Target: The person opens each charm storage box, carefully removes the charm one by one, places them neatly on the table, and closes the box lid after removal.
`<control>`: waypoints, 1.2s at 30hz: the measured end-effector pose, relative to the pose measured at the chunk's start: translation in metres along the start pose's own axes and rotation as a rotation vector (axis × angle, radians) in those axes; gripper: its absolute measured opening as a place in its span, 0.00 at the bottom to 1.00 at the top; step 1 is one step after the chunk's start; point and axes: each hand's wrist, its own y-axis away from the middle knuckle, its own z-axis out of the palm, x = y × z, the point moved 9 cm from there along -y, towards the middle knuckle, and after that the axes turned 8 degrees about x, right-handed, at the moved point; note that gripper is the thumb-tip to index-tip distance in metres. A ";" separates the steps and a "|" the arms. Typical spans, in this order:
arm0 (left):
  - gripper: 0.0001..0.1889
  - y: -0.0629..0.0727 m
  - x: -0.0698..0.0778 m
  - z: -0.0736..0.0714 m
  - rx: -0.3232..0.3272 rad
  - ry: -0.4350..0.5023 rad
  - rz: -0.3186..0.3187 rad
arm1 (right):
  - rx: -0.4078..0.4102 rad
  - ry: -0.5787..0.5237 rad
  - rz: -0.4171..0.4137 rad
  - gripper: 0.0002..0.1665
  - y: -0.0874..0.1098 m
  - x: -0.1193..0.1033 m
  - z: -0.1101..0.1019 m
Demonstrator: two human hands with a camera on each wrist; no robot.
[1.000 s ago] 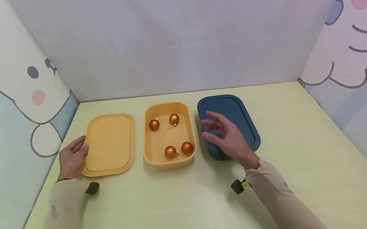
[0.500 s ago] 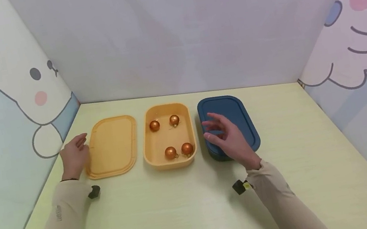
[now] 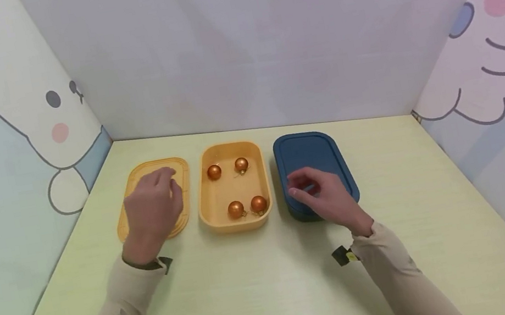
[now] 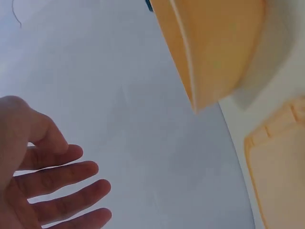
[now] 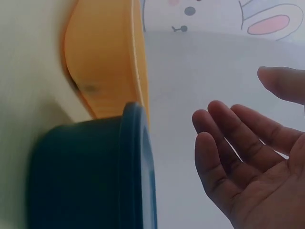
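One hand (image 3: 152, 208) over yellow lid (image 3: 184, 185)

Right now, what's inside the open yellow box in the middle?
The open yellow box holds four shiny orange balls: two toward the far end, two toward the near end. Whatever is right under each ball is covered, so I can't see it.

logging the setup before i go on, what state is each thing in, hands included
Yellow container: uncovered, holding four baubles
Yellow lid: off, lying flat on the table
Copper-coloured baubles: loose inside the yellow container
Navy container: covered
Navy lid: on the navy container
Left hand: empty, above the yellow lid
Right hand: empty, above the navy lid
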 end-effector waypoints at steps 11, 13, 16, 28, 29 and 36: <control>0.07 0.007 0.089 0.016 -0.048 0.173 0.073 | 0.046 0.110 -0.098 0.18 0.006 0.003 -0.021; 0.07 0.008 0.100 0.022 -0.069 0.219 0.067 | 0.060 0.123 -0.106 0.18 0.007 0.006 -0.026; 0.07 0.008 0.117 0.035 -0.132 0.317 0.045 | 0.090 0.153 -0.131 0.19 0.007 0.010 -0.033; 0.22 0.024 0.175 0.088 -0.448 0.626 -0.164 | 0.231 0.323 -0.163 0.27 0.014 0.031 -0.056; 0.25 0.026 0.178 0.091 -0.484 0.644 -0.184 | 0.233 0.330 -0.158 0.28 0.015 0.033 -0.058; 0.36 0.045 0.192 0.116 -0.707 0.686 -0.297 | 0.177 0.339 -0.115 0.39 0.014 0.050 -0.060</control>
